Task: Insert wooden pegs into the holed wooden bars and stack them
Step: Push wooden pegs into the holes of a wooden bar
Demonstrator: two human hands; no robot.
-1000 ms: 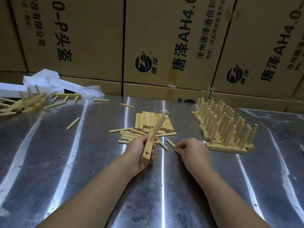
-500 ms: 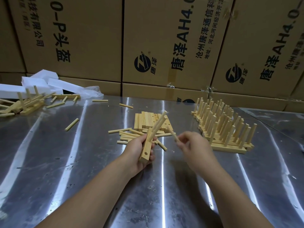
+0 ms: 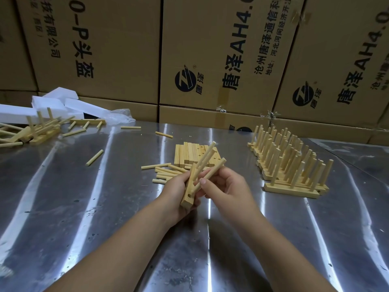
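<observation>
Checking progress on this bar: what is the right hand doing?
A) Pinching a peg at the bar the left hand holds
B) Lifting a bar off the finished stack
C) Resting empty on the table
A: the right hand pinches a peg whose lower end meets the bar held in the left hand.

Right hand (image 3: 227,186) is off the table (image 3: 84,207) now, up from the loose pegs (image 3: 166,171) and closed in on the bar (image 3: 188,193) in the left hand (image 3: 174,190). It pinches one peg (image 3: 212,170) between thumb and forefinger. The peg's lower end now meets the bar face just past the thumb tip; can't tell if it's seated.
</observation>
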